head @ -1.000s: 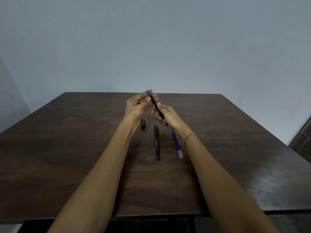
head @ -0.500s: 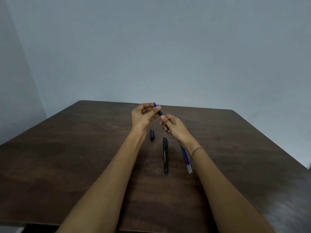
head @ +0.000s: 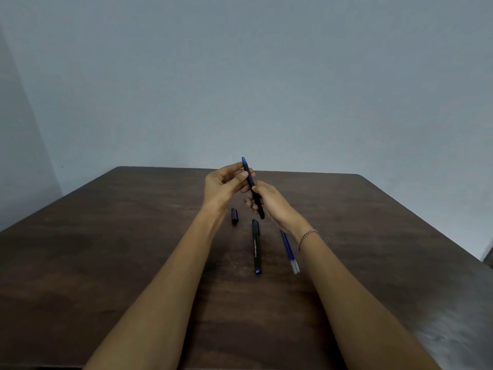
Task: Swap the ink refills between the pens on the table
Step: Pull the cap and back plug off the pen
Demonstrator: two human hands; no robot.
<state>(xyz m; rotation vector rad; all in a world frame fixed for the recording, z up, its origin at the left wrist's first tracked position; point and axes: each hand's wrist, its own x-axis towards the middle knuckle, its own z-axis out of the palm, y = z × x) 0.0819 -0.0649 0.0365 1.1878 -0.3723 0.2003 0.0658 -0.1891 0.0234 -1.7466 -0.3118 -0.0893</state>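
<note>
A black pen barrel (head: 251,186) with a blue end pointing up is held above the table by both hands. My right hand (head: 269,202) grips its lower part. My left hand (head: 225,184) pinches its upper part with thumb and fingers. On the table below lies a second black pen (head: 256,247), blue end towards me. A small black cap (head: 234,216) rests to its left. Two blue ink refills (head: 289,251) lie side by side to its right, partly hidden by my right wrist.
The dark brown wooden table (head: 120,263) fills the lower view, its far edge against a plain grey wall. A bracelet (head: 306,237) circles my right wrist.
The held pen has tilted more upright and more of its barrel shows between my hands. The camera view has shifted. The items on the table lie as before.
</note>
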